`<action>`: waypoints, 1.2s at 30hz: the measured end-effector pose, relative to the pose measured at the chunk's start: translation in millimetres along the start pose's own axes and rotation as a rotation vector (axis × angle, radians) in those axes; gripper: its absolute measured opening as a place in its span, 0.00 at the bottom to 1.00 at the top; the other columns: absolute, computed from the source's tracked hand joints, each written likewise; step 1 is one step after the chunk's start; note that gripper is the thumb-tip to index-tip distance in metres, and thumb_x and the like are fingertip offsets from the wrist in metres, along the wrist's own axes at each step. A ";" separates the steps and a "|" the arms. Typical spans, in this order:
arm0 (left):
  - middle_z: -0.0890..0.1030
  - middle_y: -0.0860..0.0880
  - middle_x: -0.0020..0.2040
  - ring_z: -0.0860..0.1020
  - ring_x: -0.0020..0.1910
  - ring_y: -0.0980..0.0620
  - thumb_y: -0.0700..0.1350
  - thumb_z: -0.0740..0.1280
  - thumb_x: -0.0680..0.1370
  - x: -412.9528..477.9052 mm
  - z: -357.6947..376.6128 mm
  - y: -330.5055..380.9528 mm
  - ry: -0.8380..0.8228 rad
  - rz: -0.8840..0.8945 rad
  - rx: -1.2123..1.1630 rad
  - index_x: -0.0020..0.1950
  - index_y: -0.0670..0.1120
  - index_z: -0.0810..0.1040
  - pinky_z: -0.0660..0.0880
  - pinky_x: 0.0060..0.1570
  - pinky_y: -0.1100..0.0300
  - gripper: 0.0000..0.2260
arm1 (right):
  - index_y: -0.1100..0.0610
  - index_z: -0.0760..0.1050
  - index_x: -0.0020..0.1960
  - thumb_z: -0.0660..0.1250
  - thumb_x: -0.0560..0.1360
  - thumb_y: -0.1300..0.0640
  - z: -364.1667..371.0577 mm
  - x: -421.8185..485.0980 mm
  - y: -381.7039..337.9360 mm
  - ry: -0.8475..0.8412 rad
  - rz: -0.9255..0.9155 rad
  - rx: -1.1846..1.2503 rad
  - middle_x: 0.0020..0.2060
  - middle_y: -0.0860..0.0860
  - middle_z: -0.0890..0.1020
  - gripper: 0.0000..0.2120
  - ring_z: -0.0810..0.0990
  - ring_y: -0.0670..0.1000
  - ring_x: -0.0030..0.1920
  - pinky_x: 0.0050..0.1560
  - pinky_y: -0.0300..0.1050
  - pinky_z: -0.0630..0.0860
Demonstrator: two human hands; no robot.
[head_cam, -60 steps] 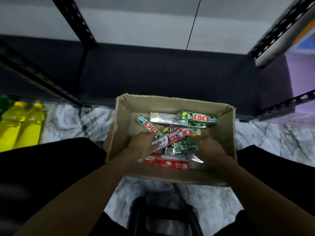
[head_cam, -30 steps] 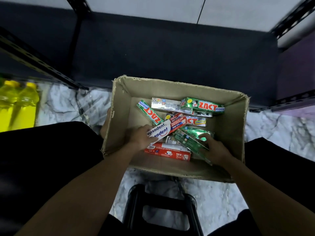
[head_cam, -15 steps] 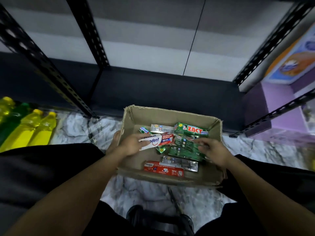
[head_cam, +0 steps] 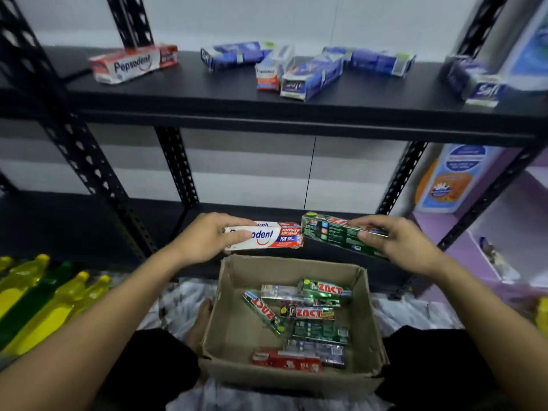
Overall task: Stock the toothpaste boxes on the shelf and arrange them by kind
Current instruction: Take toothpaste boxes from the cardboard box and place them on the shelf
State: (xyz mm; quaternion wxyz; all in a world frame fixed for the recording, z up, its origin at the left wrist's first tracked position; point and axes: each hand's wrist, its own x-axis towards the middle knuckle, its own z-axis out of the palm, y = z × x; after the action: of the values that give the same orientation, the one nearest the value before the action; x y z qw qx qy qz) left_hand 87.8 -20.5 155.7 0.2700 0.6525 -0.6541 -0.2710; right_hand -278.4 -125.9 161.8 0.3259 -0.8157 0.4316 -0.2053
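My left hand (head_cam: pixel 204 238) grips a red and white Pepsodent box (head_cam: pixel 267 237), held level above the cardboard box (head_cam: pixel 234 330). My right hand (head_cam: pixel 394 241) grips a green Zact box (head_cam: pixel 332 232) beside it, the two box ends almost touching. Inside the cardboard box lie several green Zact boxes (head_cam: pixel 311 312) and a red Pepsodent box (head_cam: pixel 286 363). On the black upper shelf (head_cam: pixel 207 93) lie a Pepsodent box (head_cam: pixel 133 65) at the left and several blue boxes (head_cam: pixel 311 75) towards the right.
The lower black shelf (head_cam: pixel 89 226) lies behind my hands. Black perforated uprights (head_cam: pixel 86 164) stand at the left and right. Yellow and green bottles (head_cam: pixel 44 298) lie on the floor at the left. Purple shelving with a blue pack (head_cam: pixel 450 179) stands at the right.
Both hands lifted out of the cardboard box, each carrying its toothpaste box, up to the level of the lower shelf. My view tilted up and the upper shelf came into sight.
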 end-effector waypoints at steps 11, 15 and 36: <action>0.83 0.60 0.48 0.81 0.44 0.56 0.61 0.67 0.77 -7.5 -71.1 139.0 0.219 0.318 0.054 0.61 0.64 0.81 0.76 0.44 0.59 0.14 | 0.44 0.82 0.57 0.69 0.74 0.49 -156.1 -40.9 -95.0 0.278 -0.129 0.002 0.50 0.47 0.86 0.12 0.84 0.48 0.50 0.59 0.54 0.79; 0.84 0.60 0.48 0.81 0.44 0.57 0.55 0.69 0.77 0.9 -78.8 177.7 0.296 0.372 0.011 0.60 0.63 0.82 0.72 0.39 0.69 0.12 | 0.47 0.83 0.54 0.69 0.75 0.55 -199.5 -45.3 -101.0 0.378 -0.125 0.075 0.47 0.47 0.86 0.10 0.83 0.47 0.46 0.51 0.42 0.81; 0.80 0.47 0.54 0.78 0.52 0.45 0.58 0.62 0.81 198.8 16.0 257.5 0.525 0.326 0.373 0.69 0.54 0.78 0.70 0.43 0.55 0.18 | 0.58 0.77 0.57 0.59 0.77 0.52 -235.2 73.5 -9.2 0.800 0.409 -0.631 0.51 0.62 0.81 0.15 0.77 0.65 0.50 0.41 0.49 0.73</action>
State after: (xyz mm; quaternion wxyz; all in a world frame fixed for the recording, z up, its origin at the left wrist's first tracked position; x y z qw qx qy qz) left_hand -106.2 -218.9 326.3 0.3447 0.6251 -0.6961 0.0766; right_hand -378.2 -267.0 337.7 -0.0907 -0.6316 0.7122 -0.2927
